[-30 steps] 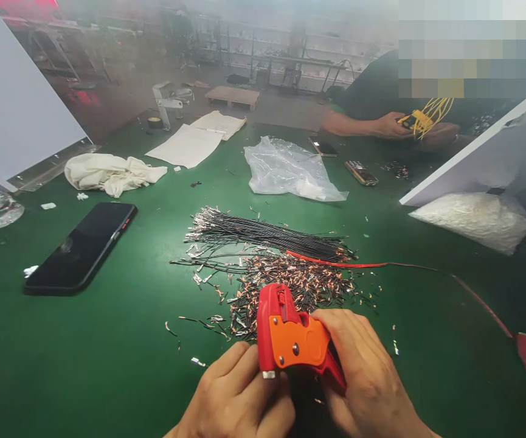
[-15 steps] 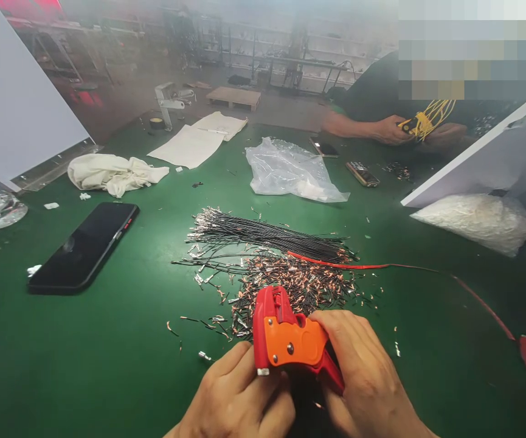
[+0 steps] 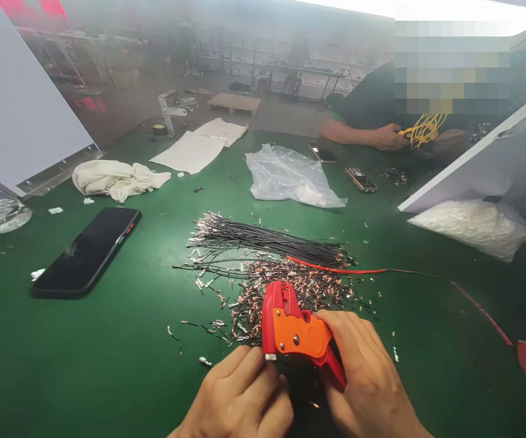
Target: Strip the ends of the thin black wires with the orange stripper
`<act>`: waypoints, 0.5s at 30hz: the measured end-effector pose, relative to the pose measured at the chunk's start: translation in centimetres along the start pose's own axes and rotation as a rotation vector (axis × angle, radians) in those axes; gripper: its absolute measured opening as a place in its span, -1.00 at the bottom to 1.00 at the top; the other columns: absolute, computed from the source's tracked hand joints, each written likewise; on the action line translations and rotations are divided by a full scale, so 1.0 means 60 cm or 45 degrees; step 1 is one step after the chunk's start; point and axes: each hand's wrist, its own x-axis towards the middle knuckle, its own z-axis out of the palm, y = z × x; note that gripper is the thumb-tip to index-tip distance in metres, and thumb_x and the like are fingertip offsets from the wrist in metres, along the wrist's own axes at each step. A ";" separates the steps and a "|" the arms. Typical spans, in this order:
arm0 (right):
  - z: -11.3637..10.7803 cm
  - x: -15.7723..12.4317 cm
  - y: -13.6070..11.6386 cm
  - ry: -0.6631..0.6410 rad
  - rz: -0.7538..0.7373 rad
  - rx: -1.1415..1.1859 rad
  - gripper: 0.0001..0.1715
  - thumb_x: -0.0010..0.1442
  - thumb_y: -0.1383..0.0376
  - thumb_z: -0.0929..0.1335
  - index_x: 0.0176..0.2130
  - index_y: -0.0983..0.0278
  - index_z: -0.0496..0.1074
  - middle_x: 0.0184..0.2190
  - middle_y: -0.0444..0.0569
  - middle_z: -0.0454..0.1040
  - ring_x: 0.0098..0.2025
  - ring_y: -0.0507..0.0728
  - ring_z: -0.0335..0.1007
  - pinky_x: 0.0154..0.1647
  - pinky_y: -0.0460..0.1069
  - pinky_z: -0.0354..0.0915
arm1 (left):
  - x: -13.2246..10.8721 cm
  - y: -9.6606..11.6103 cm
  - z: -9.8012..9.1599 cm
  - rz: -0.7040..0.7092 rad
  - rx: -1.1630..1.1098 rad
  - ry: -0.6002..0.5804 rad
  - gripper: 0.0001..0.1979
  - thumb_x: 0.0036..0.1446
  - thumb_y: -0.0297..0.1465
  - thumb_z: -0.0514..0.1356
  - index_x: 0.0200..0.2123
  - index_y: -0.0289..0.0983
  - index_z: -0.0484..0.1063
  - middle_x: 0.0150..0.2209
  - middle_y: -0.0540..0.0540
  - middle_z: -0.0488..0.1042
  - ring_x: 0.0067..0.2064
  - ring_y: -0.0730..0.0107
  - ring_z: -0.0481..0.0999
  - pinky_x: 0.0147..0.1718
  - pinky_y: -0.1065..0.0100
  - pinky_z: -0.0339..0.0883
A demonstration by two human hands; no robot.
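Note:
My right hand (image 3: pixel 370 371) is wrapped round the handles of a red and orange wire stripper (image 3: pixel 297 334), whose jaws point up and away from me. My left hand (image 3: pixel 244 389) has its fingers curled just left of and below the tool's head; what it may hold is hidden. Beyond the tool lies a heap of short wire scraps with copper ends (image 3: pixel 308 289). Behind that heap, a bundle of black wires (image 3: pixel 267 237) with metal terminals at the left end rests on the green table (image 3: pixel 107 359).
A black phone (image 3: pixel 87 252) and white cloth (image 3: pixel 119 179) lie left. Farther back are paper (image 3: pixel 190 152) and a clear plastic bag (image 3: pixel 290 176). A red strip (image 3: pixel 358 269) runs right. Across the table, a person's hands (image 3: pixel 390 137) hold yellow wires (image 3: pixel 427 131).
The wire stripper has shifted slightly right and up relative to my left hand, and its head is a little more tilted. The view has tipped slightly upward.

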 end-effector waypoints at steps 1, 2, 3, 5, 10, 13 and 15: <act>0.001 -0.002 0.003 -0.009 -0.008 0.003 -0.48 0.05 0.52 0.24 0.05 0.45 0.26 -0.18 0.19 0.44 -0.14 0.29 0.32 -0.16 0.17 0.32 | 0.000 0.000 0.000 -0.001 0.009 -0.002 -0.70 0.24 -0.63 0.04 -0.43 -0.30 0.48 -0.57 -0.02 0.44 -0.52 0.37 0.31 -0.53 0.35 0.20; 0.001 -0.004 0.005 -0.019 -0.018 0.009 -0.46 0.05 0.52 0.25 0.06 0.45 0.25 -0.16 0.18 0.43 -0.13 0.28 0.31 -0.14 0.17 0.31 | 0.000 0.000 0.001 -0.001 0.017 0.002 -0.71 0.24 -0.63 0.04 -0.43 -0.30 0.48 -0.57 -0.01 0.43 -0.52 0.37 0.30 -0.54 0.35 0.19; 0.002 -0.006 0.007 -0.029 -0.015 0.018 -0.45 0.05 0.51 0.25 0.08 0.44 0.25 -0.15 0.18 0.43 -0.12 0.28 0.31 -0.12 0.17 0.30 | -0.001 0.000 0.002 0.001 0.026 0.013 -0.71 0.24 -0.63 0.04 -0.43 -0.30 0.47 -0.58 -0.01 0.43 -0.52 0.38 0.30 -0.54 0.35 0.18; 0.004 -0.009 0.009 -0.037 0.014 0.038 -0.43 0.05 0.51 0.26 0.09 0.42 0.24 -0.13 0.17 0.42 -0.10 0.28 0.30 -0.10 0.18 0.28 | -0.002 0.000 0.003 0.004 0.037 0.034 -0.72 0.25 -0.63 0.05 -0.43 -0.29 0.46 -0.58 -0.01 0.42 -0.52 0.39 0.28 -0.54 0.36 0.16; 0.011 -0.009 0.001 0.013 0.091 0.094 -0.46 0.06 0.49 0.24 0.07 0.38 0.25 -0.15 0.14 0.43 -0.11 0.27 0.29 -0.10 0.17 0.25 | -0.002 -0.003 0.004 0.007 0.050 0.056 -0.72 0.25 -0.63 0.03 -0.43 -0.29 0.44 -0.59 0.01 0.38 -0.54 0.41 0.26 -0.55 0.36 0.12; 0.013 -0.010 0.001 0.048 0.075 0.109 -0.46 0.06 0.48 0.24 0.07 0.38 0.26 -0.15 0.13 0.43 -0.11 0.27 0.29 -0.10 0.17 0.25 | -0.001 -0.003 0.004 0.004 0.046 0.064 -0.72 0.24 -0.64 0.03 -0.43 -0.29 0.44 -0.59 0.01 0.40 -0.54 0.41 0.27 -0.55 0.36 0.10; 0.013 -0.012 0.005 0.029 0.036 0.093 -0.44 0.05 0.49 0.25 0.08 0.40 0.26 -0.14 0.14 0.42 -0.10 0.28 0.29 -0.09 0.17 0.25 | -0.001 -0.001 0.005 0.002 0.040 0.066 -0.72 0.24 -0.64 0.03 -0.43 -0.29 0.44 -0.58 0.01 0.41 -0.54 0.41 0.28 -0.55 0.36 0.10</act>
